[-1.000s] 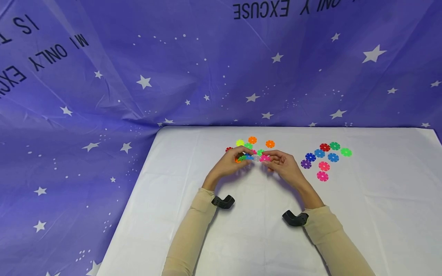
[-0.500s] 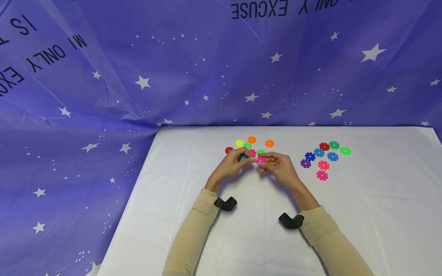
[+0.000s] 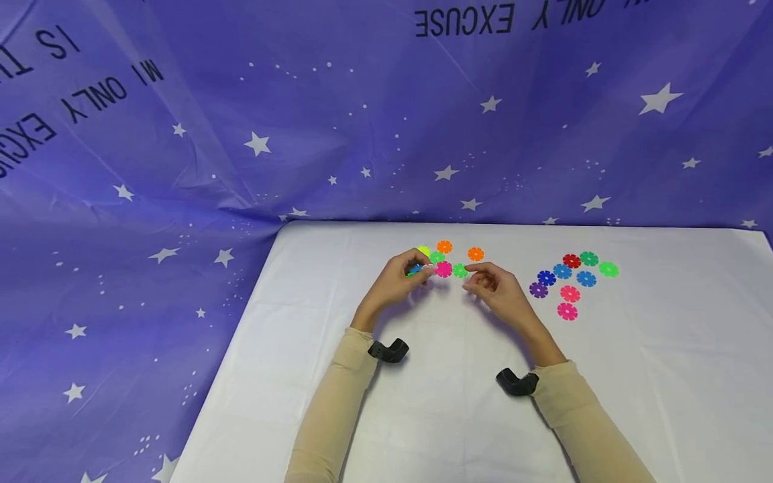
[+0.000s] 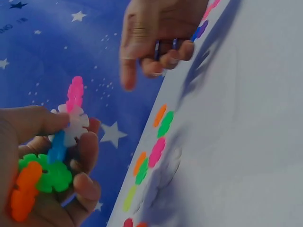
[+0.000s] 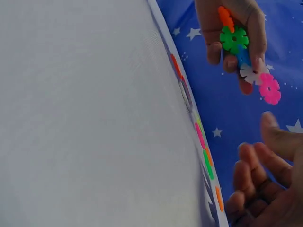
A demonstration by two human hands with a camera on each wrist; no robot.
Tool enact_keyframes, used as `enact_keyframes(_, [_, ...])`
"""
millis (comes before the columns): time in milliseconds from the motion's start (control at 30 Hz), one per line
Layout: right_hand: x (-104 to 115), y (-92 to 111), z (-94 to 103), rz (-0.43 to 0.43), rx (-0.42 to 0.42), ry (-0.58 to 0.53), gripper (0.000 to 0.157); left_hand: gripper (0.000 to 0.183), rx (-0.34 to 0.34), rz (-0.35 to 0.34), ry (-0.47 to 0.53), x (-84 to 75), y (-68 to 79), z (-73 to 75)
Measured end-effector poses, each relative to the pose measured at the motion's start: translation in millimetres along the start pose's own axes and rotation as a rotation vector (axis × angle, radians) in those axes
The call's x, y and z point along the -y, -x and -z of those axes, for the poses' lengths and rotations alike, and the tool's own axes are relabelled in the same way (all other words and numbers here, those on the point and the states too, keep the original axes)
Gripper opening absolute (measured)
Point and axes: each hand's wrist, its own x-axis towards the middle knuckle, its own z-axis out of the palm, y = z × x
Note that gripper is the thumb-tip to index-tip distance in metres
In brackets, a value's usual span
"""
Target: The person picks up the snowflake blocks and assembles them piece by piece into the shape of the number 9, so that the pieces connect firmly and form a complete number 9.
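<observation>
My left hand (image 3: pixel 392 285) grips a short chain of slotted plastic snowflake discs, thumb and fingers pinching its white disc (image 4: pixel 79 124). In the left wrist view the chain runs from an orange disc (image 4: pixel 24 194) through a green disc (image 4: pixel 57 178) and a blue disc (image 4: pixel 57 149) to the white one. A pink disc (image 5: pixel 273 97) stands at its free end. To the right, my right hand (image 3: pixel 498 292) holds nothing; its fingers are loosely bent and apart from the chain. Just beyond its fingertips, in the head view, lies a light green disc (image 3: pixel 460 270).
Behind the hands, loose discs lie on the white table, among them two orange ones, including this orange disc (image 3: pixel 476 254). A second group at the right includes a purple disc (image 3: pixel 539 290) and a red disc (image 3: pixel 571 261). A purple star-patterned cloth (image 3: pixel 362 134) hangs behind the table.
My right hand has let go of the pink disc and moved to the right, away from the chain. My left hand keeps the chain and has shifted slightly left.
</observation>
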Motion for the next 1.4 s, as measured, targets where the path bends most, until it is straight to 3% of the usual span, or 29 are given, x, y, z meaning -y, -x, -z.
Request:
enact_keyframes(167, [-8, -5, -0.6, 0.046, 0.034, 0.205, 0.035, 0.015, 0.009, -0.015, -0.048, 2.6, -2.9, 4.4])
enact_keyframes(300, [-15, -12, 2.7, 0.091, 0.033, 0.325, 0.036, 0.028, 0.037, -0.037, -0.072, 4.1, -4.3, 2.5])
enact_keyframes(467, [-24, -24, 8.2, 0.126, 0.035, 0.481, 0.042, 0.041, 0.075, -0.008, -0.101, 3.9, -2.4, 0.8])
enact_keyframes(733, [-24, -33, 7.3, 0.108, 0.071, 0.584, 0.033, 0.040, 0.103, -0.003, -0.125, 3.0, -2.7, 0.6])
enact_keyframes(967, [-19, -23, 4.2, 0.085, 0.029, 0.487, 0.029, 0.036, 0.112, 0.007, -0.105, 5.5, -0.6, 2.0])
enact_keyframes(1233, [-1, -2, -7.2, 0.141, -0.098, 0.073, 0.023, 0.037, 0.138, -0.016, -0.060, 1.6, 1.7, 6.1])
enact_keyframes(1400, [3, 1, -12.8, 0.186, -0.131, 0.052, 0.022, 0.037, 0.151, -0.026, -0.066, -2.3, 1.8, 6.4])
